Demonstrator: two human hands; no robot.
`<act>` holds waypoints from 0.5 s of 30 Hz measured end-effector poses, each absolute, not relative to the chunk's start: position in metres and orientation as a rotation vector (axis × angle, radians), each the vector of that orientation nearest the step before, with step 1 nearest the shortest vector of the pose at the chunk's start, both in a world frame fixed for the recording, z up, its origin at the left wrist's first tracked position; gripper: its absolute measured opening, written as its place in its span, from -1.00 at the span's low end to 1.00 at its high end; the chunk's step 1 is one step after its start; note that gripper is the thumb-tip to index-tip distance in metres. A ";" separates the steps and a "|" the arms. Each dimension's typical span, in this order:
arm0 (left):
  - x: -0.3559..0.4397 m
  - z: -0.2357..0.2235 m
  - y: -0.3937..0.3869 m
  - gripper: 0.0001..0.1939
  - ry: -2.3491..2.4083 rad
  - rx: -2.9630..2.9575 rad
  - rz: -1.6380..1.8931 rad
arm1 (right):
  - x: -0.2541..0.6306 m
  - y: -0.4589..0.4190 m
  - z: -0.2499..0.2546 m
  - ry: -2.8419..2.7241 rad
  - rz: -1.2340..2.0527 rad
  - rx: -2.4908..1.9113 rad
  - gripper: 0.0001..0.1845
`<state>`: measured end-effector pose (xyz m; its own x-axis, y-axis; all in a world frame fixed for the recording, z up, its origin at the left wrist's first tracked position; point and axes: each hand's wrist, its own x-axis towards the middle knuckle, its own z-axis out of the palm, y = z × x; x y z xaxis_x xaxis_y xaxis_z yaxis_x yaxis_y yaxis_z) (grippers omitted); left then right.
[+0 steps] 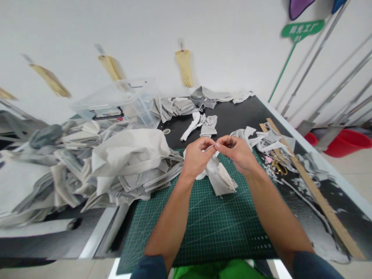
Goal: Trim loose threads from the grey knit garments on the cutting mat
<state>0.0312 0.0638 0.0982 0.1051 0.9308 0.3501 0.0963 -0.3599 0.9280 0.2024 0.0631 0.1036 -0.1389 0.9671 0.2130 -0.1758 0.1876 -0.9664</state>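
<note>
My left hand (196, 155) pinches the edge of a white and light grey fabric piece (219, 179) between thumb and fingers. My right hand (236, 153) meets it at the fingertips, closed on the same edge. A small dark object (231, 142) shows among the right fingers; its kind is too small to make out. The fabric hangs below both hands over a green cutting mat (215, 224), its lower end on or near the grid. Part of the cloth is hidden behind the hands.
A big heap of grey and white fabric (130, 155) lies left, before a clear plastic box (116, 104). More pieces (174, 108) lie at the back. On the right are scraps (273, 141), gold-handled scissors (279, 167) and a long wooden ruler (316, 190). A tape roll (166, 131) lies behind the mat.
</note>
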 end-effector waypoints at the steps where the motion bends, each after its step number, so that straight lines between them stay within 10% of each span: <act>1: 0.031 0.099 0.064 -0.80 1.011 1.568 1.339 | 0.203 0.063 0.104 -1.270 1.262 -0.863 -0.50; 15: 0.024 0.101 0.066 -0.80 0.948 1.265 1.305 | 0.207 0.059 0.107 -1.348 1.195 -0.855 -0.66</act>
